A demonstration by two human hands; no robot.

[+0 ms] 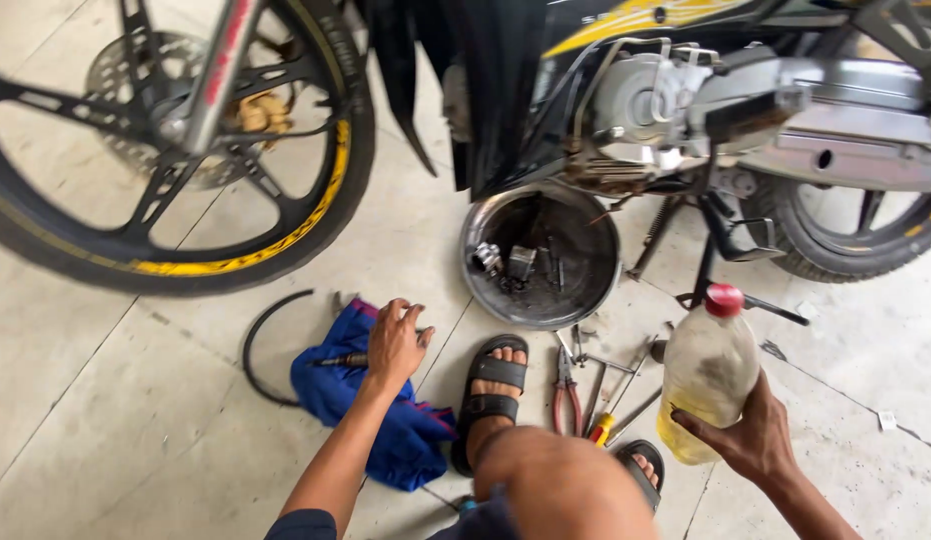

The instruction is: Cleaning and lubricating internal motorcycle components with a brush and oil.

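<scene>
Right hand (750,440) grip clamped around bottle (707,375); left hand (395,340) spread on blue cloth (385,420).

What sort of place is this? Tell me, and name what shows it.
Probably a motorcycle repair spot on a tiled floor: a motorcycle stands over a metal drain pan, hand tools lie scattered, and the right hand holds a plastic bottle of yellowish fluid.

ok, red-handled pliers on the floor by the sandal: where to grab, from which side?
Grip the pliers by the two red handles, coming from above on the near side. The handles point toward the person and lie flat on the tile; the jaws point away toward the metal pan. Other tools crowd their right.
</scene>
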